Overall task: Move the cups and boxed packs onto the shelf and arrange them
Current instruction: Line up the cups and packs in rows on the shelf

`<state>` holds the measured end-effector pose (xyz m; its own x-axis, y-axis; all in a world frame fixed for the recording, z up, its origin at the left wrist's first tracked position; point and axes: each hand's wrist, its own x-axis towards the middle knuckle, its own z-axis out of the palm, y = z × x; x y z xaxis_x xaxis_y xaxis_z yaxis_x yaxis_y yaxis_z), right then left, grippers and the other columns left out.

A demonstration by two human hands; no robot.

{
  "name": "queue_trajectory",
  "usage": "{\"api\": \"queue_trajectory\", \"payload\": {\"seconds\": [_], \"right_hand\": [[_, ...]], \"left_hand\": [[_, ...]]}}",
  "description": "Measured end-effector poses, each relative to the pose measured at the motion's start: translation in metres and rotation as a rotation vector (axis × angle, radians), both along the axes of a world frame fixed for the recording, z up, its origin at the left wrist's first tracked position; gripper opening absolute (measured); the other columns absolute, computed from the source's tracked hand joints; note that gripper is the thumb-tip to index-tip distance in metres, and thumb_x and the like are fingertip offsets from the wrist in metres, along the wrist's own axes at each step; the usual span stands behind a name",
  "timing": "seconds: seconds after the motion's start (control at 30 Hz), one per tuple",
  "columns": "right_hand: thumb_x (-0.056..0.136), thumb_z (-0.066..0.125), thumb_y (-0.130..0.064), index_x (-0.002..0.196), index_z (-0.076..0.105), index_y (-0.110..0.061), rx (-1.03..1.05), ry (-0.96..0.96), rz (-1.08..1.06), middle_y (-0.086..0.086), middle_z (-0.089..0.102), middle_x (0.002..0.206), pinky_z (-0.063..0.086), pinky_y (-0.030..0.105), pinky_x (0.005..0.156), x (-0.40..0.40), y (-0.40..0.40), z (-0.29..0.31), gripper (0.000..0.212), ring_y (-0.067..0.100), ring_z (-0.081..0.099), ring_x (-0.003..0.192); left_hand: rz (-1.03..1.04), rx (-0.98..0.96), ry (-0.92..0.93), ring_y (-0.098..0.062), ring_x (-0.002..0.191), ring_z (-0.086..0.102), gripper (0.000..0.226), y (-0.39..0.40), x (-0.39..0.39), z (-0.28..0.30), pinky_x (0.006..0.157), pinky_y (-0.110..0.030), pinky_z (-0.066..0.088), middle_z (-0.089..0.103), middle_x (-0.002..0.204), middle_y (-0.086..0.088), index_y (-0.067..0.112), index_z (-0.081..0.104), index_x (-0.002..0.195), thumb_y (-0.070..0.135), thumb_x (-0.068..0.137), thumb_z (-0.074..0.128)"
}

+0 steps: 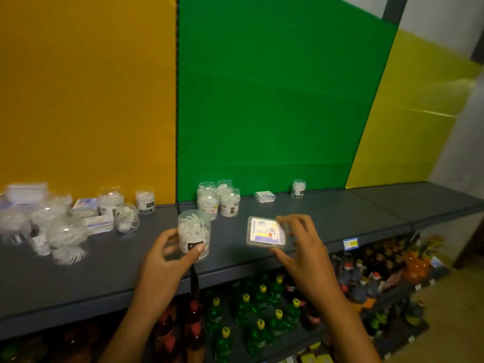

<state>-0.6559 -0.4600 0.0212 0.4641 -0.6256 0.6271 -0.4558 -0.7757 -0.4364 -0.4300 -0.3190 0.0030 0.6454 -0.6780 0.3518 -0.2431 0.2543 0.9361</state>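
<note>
My left hand (163, 254) grips a clear cup (194, 233) filled with white picks, held upright just above the grey shelf (340, 221). My right hand (301, 244) holds a flat boxed pack (266, 232) with a cartoon label by its edges, label up. Several similar cups (218, 200) stand grouped at the back against the green panel. One more cup (298, 189) stands further right, with a small pack (264, 196) lying beside it.
A blurred heap of cups and packs (60, 221) covers the shelf's left part before the orange panel. The lower shelf carries green bottles (262, 310), dark bottles (193, 318) and other goods. A price tag (350, 243) hangs on the shelf's front edge.
</note>
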Motion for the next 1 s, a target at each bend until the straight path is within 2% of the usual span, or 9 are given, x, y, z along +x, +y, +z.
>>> {"api": "queue_trajectory", "payload": {"seconds": [0.1, 0.17, 0.23, 0.4, 0.53, 0.6, 0.73, 0.83, 1.0], "right_hand": [[0.078, 0.079, -0.019, 0.128, 0.049, -0.03, -0.004, -0.008, -0.019, -0.014, 0.04, 0.127, 0.054, 0.025, 0.075, -0.018, -0.019, -0.001, 0.059, 0.005, 0.055, 0.103], [0.078, 0.079, -0.02, 0.127, 0.049, -0.031, -0.005, -0.013, -0.031, -0.015, 0.039, 0.126, 0.054, 0.026, 0.076, -0.027, -0.035, -0.004, 0.058, 0.004, 0.054, 0.104], [0.079, 0.078, -0.02, 0.127, 0.048, -0.032, 0.0, -0.014, -0.043, -0.016, 0.039, 0.127, 0.055, 0.027, 0.075, -0.034, -0.052, -0.006, 0.058, 0.003, 0.054, 0.104], [0.078, 0.079, -0.021, 0.129, 0.048, -0.03, -0.003, 0.014, -0.088, -0.014, 0.038, 0.127, 0.055, 0.027, 0.076, -0.051, -0.111, -0.012, 0.06, 0.004, 0.053, 0.105], [0.078, 0.079, -0.022, 0.128, 0.049, -0.031, -0.01, 0.048, -0.095, -0.016, 0.038, 0.126, 0.051, 0.02, 0.073, -0.056, -0.168, -0.006, 0.059, 0.001, 0.052, 0.101], [0.078, 0.079, -0.023, 0.128, 0.05, -0.03, -0.012, 0.066, -0.089, -0.015, 0.038, 0.126, 0.051, 0.021, 0.074, -0.054, -0.2, 0.0, 0.058, 0.002, 0.052, 0.1], [0.079, 0.078, -0.024, 0.128, 0.05, -0.029, -0.002, 0.077, -0.091, -0.012, 0.04, 0.127, 0.055, 0.029, 0.076, -0.047, -0.26, 0.001, 0.056, 0.007, 0.054, 0.1], [0.08, 0.078, -0.026, 0.129, 0.049, -0.029, 0.009, 0.094, -0.075, -0.013, 0.039, 0.127, 0.053, 0.022, 0.078, -0.043, -0.296, -0.006, 0.056, 0.006, 0.054, 0.101], [0.079, 0.078, -0.032, 0.123, 0.05, -0.033, 0.075, 0.124, -0.048, -0.017, 0.041, 0.12, 0.054, 0.03, 0.075, -0.036, -0.348, -0.019, 0.053, 0.005, 0.055, 0.096]], "left_hand": [[-0.022, 0.019, -0.034, -0.002, 0.098, 0.061, 0.041, -0.024, -0.013, 0.002, 0.064, -0.007, 0.049, 0.066, 0.106, 0.008, 0.019, 0.061, 0.112, 0.014, 0.074, 0.078], [-0.028, 0.03, -0.057, -0.007, 0.103, 0.061, 0.046, -0.044, -0.019, 0.001, 0.068, -0.01, 0.047, 0.066, 0.11, 0.006, 0.018, 0.061, 0.116, 0.018, 0.073, 0.078], [-0.032, 0.028, -0.064, -0.009, 0.105, 0.06, 0.047, -0.067, -0.023, -0.001, 0.069, -0.011, 0.047, 0.066, 0.112, 0.003, 0.018, 0.061, 0.116, 0.018, 0.073, 0.079], [-0.069, 0.012, -0.089, -0.006, 0.103, 0.059, 0.046, -0.138, -0.037, -0.004, 0.064, -0.003, 0.046, 0.065, 0.109, 0.005, 0.018, 0.06, 0.114, 0.015, 0.072, 0.079], [-0.07, 0.017, -0.092, -0.013, 0.105, 0.061, 0.045, -0.202, -0.039, -0.002, 0.066, -0.007, 0.048, 0.066, 0.111, 0.001, 0.016, 0.061, 0.114, 0.014, 0.073, 0.079], [-0.061, 0.002, -0.1, -0.013, 0.102, 0.062, 0.044, -0.233, -0.039, 0.004, 0.068, -0.01, 0.049, 0.067, 0.109, 0.002, 0.016, 0.061, 0.113, 0.013, 0.073, 0.079], [-0.024, -0.007, -0.13, -0.002, 0.096, 0.058, 0.041, -0.286, -0.034, 0.012, 0.065, -0.001, 0.044, 0.065, 0.104, 0.004, 0.017, 0.059, 0.111, 0.013, 0.074, 0.078], [0.003, 0.015, -0.139, -0.005, 0.095, 0.059, 0.044, -0.318, -0.031, 0.009, 0.065, 0.002, 0.043, 0.064, 0.107, 0.005, 0.017, 0.059, 0.114, 0.018, 0.075, 0.078], [0.044, 0.09, -0.158, -0.012, 0.1, 0.058, 0.047, -0.357, -0.029, 0.001, 0.06, 0.003, 0.04, 0.064, 0.111, 0.002, 0.013, 0.059, 0.118, 0.016, 0.075, 0.078]]}}
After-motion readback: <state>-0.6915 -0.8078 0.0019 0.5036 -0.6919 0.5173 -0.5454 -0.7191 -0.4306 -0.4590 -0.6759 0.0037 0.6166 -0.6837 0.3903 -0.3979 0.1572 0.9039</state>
